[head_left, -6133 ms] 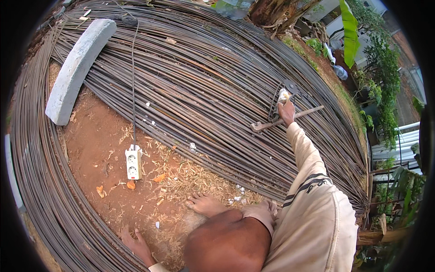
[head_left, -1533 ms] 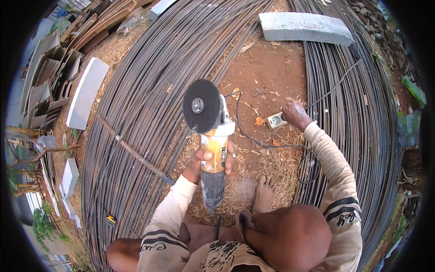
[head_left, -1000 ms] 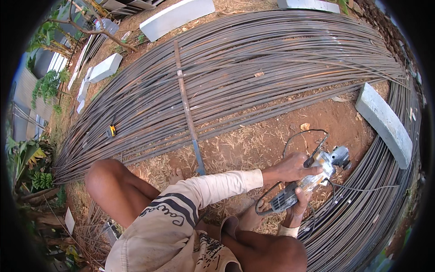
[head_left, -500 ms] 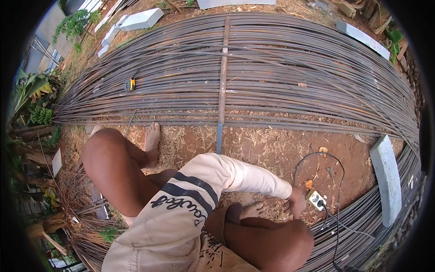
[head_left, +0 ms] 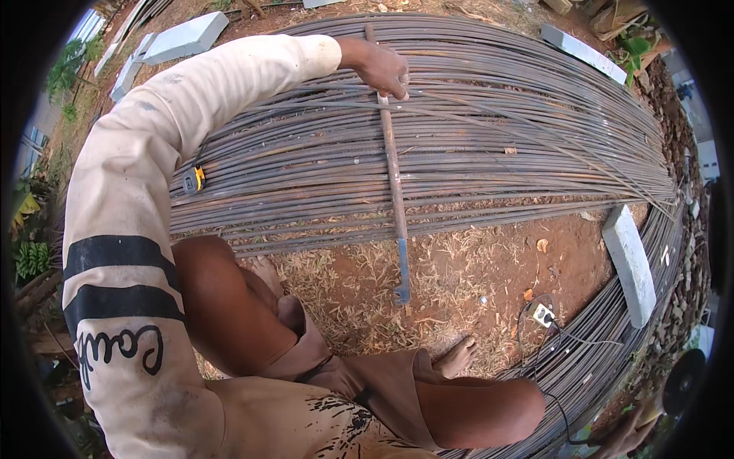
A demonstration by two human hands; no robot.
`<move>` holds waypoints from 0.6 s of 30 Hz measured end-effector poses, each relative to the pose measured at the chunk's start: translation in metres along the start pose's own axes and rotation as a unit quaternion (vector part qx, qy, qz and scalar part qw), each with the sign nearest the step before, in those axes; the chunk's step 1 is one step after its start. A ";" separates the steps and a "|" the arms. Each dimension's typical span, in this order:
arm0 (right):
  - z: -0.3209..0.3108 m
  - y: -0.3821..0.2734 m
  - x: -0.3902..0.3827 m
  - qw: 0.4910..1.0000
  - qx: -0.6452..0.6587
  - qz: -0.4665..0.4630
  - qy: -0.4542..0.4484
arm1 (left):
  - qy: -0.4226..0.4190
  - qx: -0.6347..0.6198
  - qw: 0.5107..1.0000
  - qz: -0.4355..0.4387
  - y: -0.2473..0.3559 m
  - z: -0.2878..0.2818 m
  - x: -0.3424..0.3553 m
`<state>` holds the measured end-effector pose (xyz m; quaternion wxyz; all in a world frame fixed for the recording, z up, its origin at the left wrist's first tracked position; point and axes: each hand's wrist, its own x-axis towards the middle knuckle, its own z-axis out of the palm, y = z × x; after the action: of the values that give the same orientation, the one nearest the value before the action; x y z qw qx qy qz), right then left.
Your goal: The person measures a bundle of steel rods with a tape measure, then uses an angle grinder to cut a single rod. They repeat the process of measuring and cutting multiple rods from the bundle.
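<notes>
My left hand (head_left: pixel 382 70) reaches far over a wide bed of steel reinforcing bars (head_left: pixel 497 126). Its fingers are closed near the upper part of a rusty pipe (head_left: pixel 394 168) with a blue, hooked end (head_left: pixel 402 271), which lies across the bars. What the fingers hold, if anything, is hidden. At the lower right rim, my right hand (head_left: pixel 623 434) is partly seen and blurred. It appears closed on an angle grinder, whose dark round disc (head_left: pixel 684 381) shows beside it. A yellow and black tape measure (head_left: pixel 194 180) rests on the bars under my left arm.
A white socket block (head_left: pixel 543 315) with a black plug and cable sits on the soil to the right. Pale concrete blocks stand at right (head_left: pixel 629 264), far right (head_left: pixel 585 53) and far left (head_left: pixel 186 38). More bars (head_left: pixel 566 375) run along the lower right. My bare feet are on the ground.
My left hand has left the ground beside the socket block and now reaches out over the bars by the pipe. My right hand and the grinder disc have come into view at lower right.
</notes>
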<state>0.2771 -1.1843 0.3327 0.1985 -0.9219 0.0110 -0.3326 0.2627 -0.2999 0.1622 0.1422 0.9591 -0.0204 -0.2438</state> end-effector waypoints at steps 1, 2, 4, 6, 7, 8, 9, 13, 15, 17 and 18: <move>0.025 -0.040 -0.034 0.997 -0.065 0.001 -0.040 | -0.009 -0.013 1.000 0.004 -0.022 0.004 -0.014; 0.050 -0.080 -0.067 0.988 -0.131 -0.002 -0.083 | 0.000 -0.032 0.999 -0.029 -0.043 0.013 -0.029; 0.104 -0.143 -0.129 0.964 -0.208 -0.082 -0.147 | 0.037 -0.069 0.997 -0.011 -0.110 0.056 -0.053; 0.128 -0.182 -0.177 0.957 -0.187 -0.080 -0.207 | 0.047 -0.110 0.993 -0.019 -0.148 0.085 -0.059; 0.135 -0.187 -0.196 0.945 -0.227 -0.067 -0.227 | 0.057 -0.121 0.991 -0.026 -0.167 0.110 -0.057; 0.144 -0.202 -0.215 0.949 -0.201 -0.045 -0.238 | 0.106 -0.128 0.986 -0.024 -0.185 0.137 -0.061; 0.151 -0.222 -0.231 0.948 -0.223 -0.038 -0.224 | 0.158 -0.132 0.978 -0.022 -0.204 0.160 -0.062; 0.158 -0.312 -0.253 0.925 -0.217 -0.009 -0.312 | 0.420 -0.035 0.907 -0.026 -0.255 0.253 -0.083; 0.162 -0.328 -0.260 0.932 -0.187 0.009 -0.309 | 0.359 -0.060 0.928 -0.079 -0.262 0.260 -0.090; 0.167 -0.325 -0.270 0.939 -0.113 0.033 -0.322 | 0.299 -0.088 0.942 -0.127 -0.257 0.250 -0.091; 0.170 -0.308 -0.274 0.936 -0.087 0.075 -0.333 | 0.269 -0.105 0.946 -0.149 -0.251 0.243 -0.091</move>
<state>0.1342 -0.7978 0.1620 0.1343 -0.9900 0.0424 0.0120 0.0600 -0.1135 -0.0715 0.2046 0.9607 0.1876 0.0044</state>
